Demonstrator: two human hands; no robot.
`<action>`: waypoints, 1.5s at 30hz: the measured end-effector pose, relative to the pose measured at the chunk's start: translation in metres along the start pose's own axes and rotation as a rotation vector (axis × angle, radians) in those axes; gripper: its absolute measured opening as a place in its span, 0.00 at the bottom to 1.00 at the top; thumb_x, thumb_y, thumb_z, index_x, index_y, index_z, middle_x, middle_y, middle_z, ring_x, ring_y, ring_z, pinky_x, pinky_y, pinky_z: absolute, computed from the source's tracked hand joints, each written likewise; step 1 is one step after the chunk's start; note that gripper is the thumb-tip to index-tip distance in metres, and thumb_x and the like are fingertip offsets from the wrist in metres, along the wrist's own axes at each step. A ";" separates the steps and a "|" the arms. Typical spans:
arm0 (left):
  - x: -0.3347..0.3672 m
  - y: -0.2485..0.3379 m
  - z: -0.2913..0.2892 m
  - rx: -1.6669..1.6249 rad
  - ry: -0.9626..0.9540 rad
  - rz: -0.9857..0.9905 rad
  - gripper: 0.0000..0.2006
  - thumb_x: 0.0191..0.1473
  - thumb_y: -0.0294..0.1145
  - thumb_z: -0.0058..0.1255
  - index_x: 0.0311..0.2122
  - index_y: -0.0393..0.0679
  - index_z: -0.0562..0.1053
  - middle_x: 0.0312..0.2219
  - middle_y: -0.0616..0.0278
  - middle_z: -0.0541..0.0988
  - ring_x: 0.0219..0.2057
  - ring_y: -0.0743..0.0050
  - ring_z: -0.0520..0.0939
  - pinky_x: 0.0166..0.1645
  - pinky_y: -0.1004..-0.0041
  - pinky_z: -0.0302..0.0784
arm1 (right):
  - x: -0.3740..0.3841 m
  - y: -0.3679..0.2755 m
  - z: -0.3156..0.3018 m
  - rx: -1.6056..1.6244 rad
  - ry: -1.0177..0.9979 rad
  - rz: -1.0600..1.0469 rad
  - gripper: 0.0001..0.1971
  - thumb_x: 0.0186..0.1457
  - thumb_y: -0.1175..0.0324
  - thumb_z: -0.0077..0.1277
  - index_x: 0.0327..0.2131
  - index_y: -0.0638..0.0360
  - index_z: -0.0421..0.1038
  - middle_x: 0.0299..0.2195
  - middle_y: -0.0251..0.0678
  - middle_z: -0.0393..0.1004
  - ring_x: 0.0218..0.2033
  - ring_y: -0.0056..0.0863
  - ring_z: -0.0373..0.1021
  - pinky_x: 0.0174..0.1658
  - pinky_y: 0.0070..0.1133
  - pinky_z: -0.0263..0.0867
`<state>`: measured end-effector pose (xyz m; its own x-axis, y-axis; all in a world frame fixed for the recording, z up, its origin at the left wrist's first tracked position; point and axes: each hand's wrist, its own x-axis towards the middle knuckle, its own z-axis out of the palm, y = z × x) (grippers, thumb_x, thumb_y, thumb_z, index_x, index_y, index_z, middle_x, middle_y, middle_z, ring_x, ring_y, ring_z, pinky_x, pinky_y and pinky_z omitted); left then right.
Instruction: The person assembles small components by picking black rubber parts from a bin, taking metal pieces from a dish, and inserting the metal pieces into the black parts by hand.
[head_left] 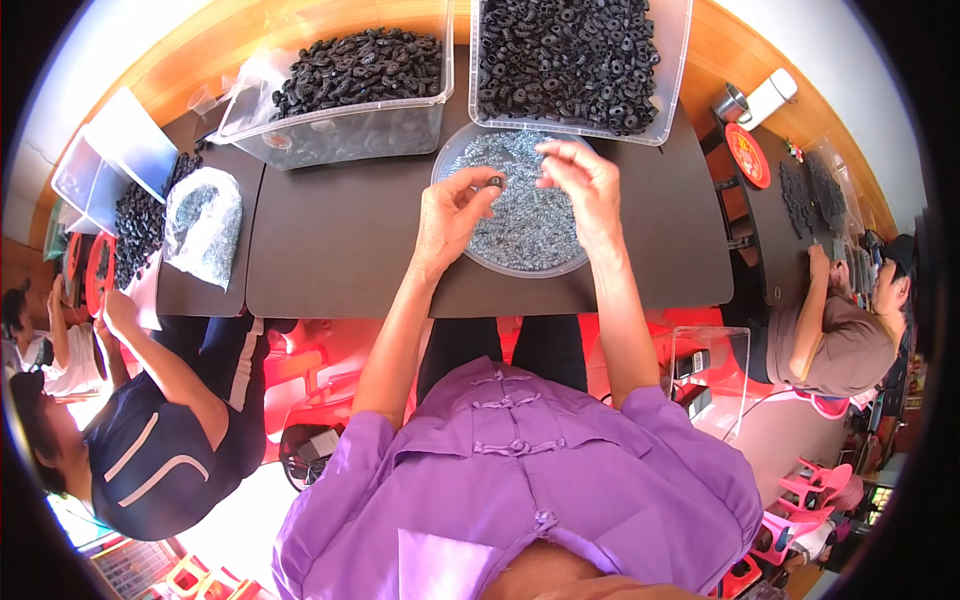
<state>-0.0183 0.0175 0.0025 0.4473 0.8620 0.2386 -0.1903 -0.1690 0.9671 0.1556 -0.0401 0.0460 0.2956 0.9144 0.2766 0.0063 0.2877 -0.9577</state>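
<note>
Between the thumb and forefinger of my left hand [452, 218] is a small round black part [494, 182] with a hole in its middle. My right hand [588, 195] is to its right, fingers bent and thumb close to the fingertips; any small piece between them is too tiny to make out. Both hands are over a round, shallow tub [452, 150] full of small silvery-blue metal pieces [525, 225], perhaps springs. Beyond it, a clear plastic bin [683, 75] holds many black ring-like parts [565, 60].
Another clear bin [330, 145] of black parts stands left of it on the dark table [340, 240]. A plastic bag [205, 225] of silvery pieces lies by loose black parts [145, 220]. Co-workers sit at left [160, 430] and right [840, 325]; a red plate [747, 155] is at right.
</note>
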 end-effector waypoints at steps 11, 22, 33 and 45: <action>-0.015 0.016 0.002 -0.308 -0.087 -0.139 0.09 0.53 0.24 0.53 0.41 0.38 0.75 0.32 0.60 0.81 0.26 0.84 0.77 0.33 0.81 0.74 | -0.017 -0.017 -0.002 0.017 -0.179 0.093 0.07 0.52 0.79 0.52 0.37 0.66 0.73 0.31 0.32 0.72 0.30 0.18 0.71 0.36 0.18 0.71; -0.017 0.011 0.005 -0.241 -0.070 -0.146 0.08 0.53 0.23 0.53 0.39 0.36 0.75 0.30 0.63 0.80 0.27 0.81 0.78 0.32 0.80 0.75 | -0.010 -0.021 0.009 -0.207 -0.251 0.042 0.05 0.51 0.81 0.53 0.34 0.68 0.74 0.30 0.33 0.73 0.32 0.20 0.73 0.35 0.16 0.71; -0.018 0.005 0.009 -0.210 -0.062 -0.115 0.08 0.52 0.22 0.53 0.39 0.34 0.74 0.28 0.65 0.78 0.27 0.83 0.78 0.32 0.81 0.75 | -0.013 -0.026 0.013 -0.620 -0.239 -0.209 0.05 0.47 0.80 0.55 0.30 0.64 0.74 0.24 0.36 0.73 0.24 0.25 0.72 0.28 0.20 0.66; -0.018 0.006 0.011 -0.125 -0.065 -0.092 0.09 0.51 0.22 0.54 0.39 0.33 0.75 0.26 0.65 0.78 0.25 0.84 0.77 0.31 0.81 0.73 | -0.014 -0.027 0.009 -0.598 -0.259 -0.146 0.06 0.48 0.80 0.55 0.33 0.65 0.74 0.26 0.38 0.74 0.27 0.25 0.73 0.30 0.21 0.68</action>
<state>-0.0178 -0.0045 0.0047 0.5227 0.8376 0.1587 -0.2517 -0.0262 0.9674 0.1422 -0.0582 0.0692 0.0125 0.9384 0.3453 0.5796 0.2746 -0.7673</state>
